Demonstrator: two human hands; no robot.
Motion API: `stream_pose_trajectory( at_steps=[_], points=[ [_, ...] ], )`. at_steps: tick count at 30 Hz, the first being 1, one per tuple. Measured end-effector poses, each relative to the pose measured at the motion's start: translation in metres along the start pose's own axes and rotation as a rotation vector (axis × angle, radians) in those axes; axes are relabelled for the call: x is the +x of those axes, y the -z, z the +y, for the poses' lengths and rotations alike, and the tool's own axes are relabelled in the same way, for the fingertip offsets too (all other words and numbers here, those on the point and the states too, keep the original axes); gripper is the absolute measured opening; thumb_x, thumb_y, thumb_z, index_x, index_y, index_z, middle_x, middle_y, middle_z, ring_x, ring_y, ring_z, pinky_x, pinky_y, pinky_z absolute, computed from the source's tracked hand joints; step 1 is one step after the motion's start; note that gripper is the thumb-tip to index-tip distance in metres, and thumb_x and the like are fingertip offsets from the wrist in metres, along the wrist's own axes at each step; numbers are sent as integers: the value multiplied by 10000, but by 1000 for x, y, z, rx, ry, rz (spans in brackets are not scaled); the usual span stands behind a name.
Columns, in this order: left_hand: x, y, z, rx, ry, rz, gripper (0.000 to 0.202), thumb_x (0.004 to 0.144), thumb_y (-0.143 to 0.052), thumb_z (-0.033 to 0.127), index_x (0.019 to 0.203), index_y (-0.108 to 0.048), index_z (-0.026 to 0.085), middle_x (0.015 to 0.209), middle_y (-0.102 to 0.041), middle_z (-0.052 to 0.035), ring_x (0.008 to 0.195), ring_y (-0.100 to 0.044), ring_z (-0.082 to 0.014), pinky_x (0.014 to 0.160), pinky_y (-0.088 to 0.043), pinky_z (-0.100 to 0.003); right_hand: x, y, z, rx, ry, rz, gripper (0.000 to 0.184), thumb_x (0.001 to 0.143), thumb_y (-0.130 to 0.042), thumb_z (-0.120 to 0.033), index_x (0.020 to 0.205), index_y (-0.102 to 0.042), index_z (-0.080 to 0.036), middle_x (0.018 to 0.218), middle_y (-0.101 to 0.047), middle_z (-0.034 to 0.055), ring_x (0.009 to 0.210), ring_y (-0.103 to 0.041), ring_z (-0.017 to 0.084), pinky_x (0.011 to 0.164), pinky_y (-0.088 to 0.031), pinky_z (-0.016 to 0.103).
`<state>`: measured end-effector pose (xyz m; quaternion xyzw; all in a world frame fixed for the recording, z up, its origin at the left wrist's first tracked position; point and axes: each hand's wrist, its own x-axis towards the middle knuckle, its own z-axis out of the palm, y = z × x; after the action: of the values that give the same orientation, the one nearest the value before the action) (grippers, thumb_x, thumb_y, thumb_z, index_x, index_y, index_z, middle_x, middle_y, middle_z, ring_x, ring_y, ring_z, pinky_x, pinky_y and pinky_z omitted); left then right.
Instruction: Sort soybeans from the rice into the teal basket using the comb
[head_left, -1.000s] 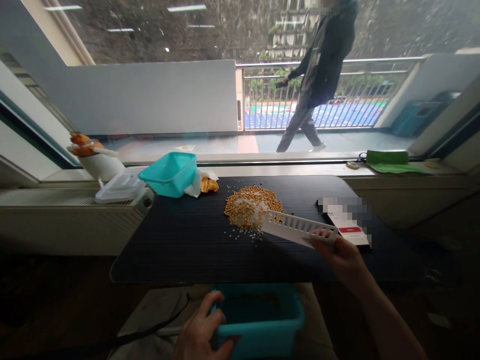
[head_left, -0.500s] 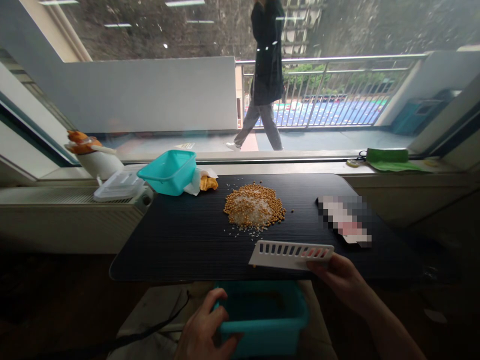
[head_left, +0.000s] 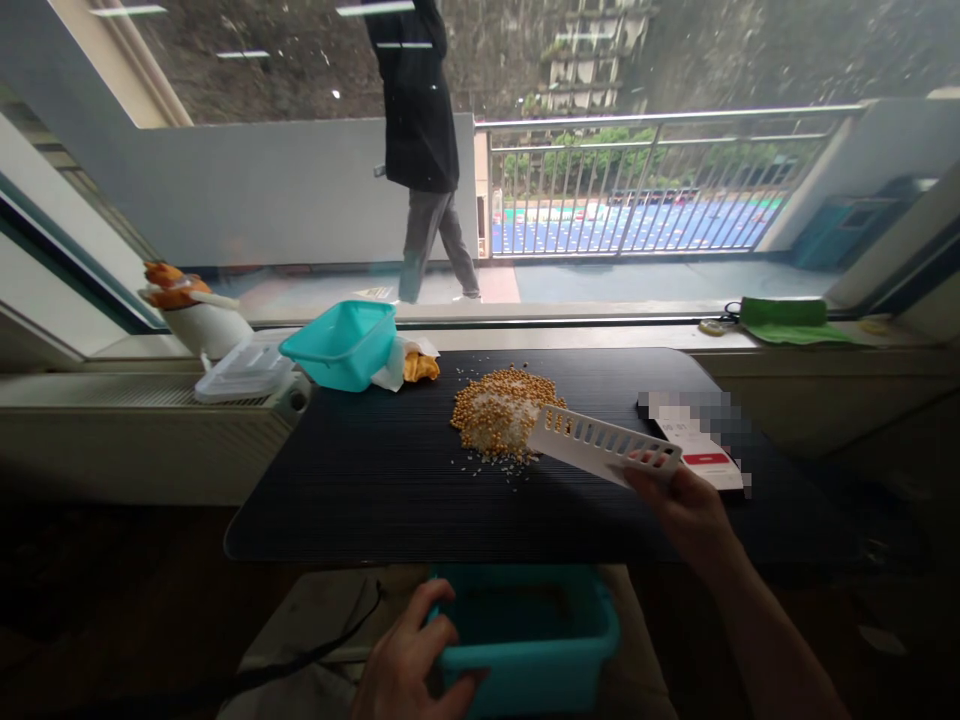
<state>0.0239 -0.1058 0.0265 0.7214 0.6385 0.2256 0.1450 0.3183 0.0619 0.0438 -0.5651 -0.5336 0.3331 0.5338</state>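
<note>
Passer-by [head_left: 420,120] further left outside window [head_left: 300,70]; black table [head_left: 337,500]; hands [head_left: 694,508] [head_left: 411,655] curled on strip [head_left: 577,455] (right), lower tub [head_left: 536,682] (left).

The person's left hand [head_left: 409,655] and right hand [head_left: 688,508] are both bare, with slim fingers [head_left: 431,597] and rounded knuckles, and the right forearm [head_left: 757,615] is uncovered as far as it shows, narrow at the wrist and widening toward the lower edge of the view. Over the lap lies plain clothing [head_left: 319,615] in pale greyish beige, softly creased. A thin black strap or cord [head_left: 300,662] curves across its left side, thickening into shadow.
</note>
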Motion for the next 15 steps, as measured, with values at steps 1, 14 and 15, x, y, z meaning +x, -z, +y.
stream_pose_trajectory(
  at_steps=[1, 14, 15],
  points=[
    [0, 1, 1, 3, 5, 2, 155, 680, -697, 144, 705, -578, 240, 1178, -657, -31, 843, -736, -193, 704, -578, -236, 1, 0, 0, -5, 2, -10, 399, 661, -777, -529, 884, -750, -200, 876, -770, 73, 912, -690, 324, 879, -519, 489],
    [1, 2, 4, -12, 33, -28, 171, 678, -705, 115, 713, -589, 235, 1194, -644, -38, 866, -730, -200, 733, -571, -255, -3, 7, 0, 51, -79, -79, 481, 613, -788, -596, 885, -754, -201, 914, -778, 84, 954, -691, 348, 922, -503, 514],
    [1, 2, 4, -13, 32, -30, 167, 680, -707, 121, 711, -589, 235, 1195, -644, -39, 875, -730, -202, 739, -571, -256, -4, 7, 0, 69, -89, -92, 469, 615, -792, -588, 882, -754, -204, 915, -778, 83, 953, -692, 344, 925, -504, 508]
  ],
)
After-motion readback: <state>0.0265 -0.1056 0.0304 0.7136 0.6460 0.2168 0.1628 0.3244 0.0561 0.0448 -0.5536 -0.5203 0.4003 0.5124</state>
